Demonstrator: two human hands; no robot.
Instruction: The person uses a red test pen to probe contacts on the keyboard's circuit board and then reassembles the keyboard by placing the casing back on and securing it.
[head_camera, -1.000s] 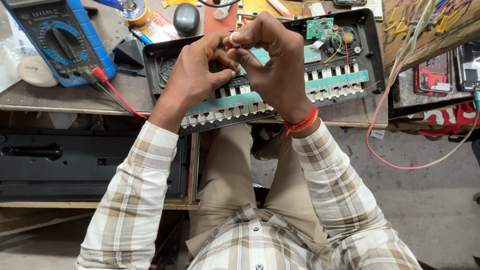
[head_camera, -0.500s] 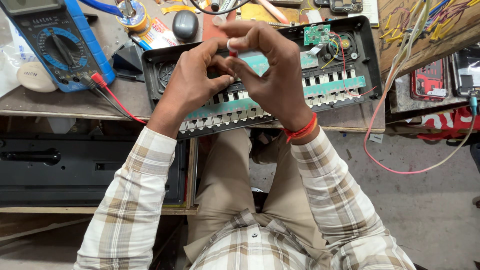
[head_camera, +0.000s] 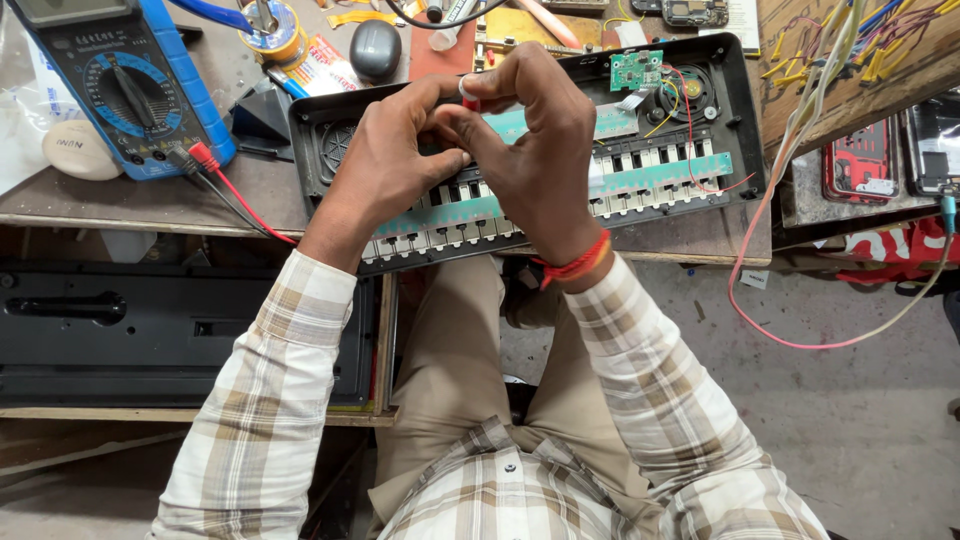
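Tiny red-and-white part (head_camera: 468, 93), pinched between both hands' fingertips above the open keyboard case (head_camera: 745, 120). Left hand (head_camera: 390, 165) and right hand (head_camera: 540, 150) clenched around it. Looks light, easily dropped; hold its ends. Multimeter (head_camera: 130, 85) sits left.

surface (head_camera: 120, 205): worn wooden top, upper frame | centre: opened black keyboard casing (head_camera: 735, 110) | upper left: blue multimeter (head_camera: 125, 85), white round pad (head_camera: 78, 150) | top: grey oval case (head_camera: 375, 48), yellow tape roll (head_camera: 272, 30)

Both hands (head_camera: 470, 150) over opened keyboard (head_camera: 650, 150)
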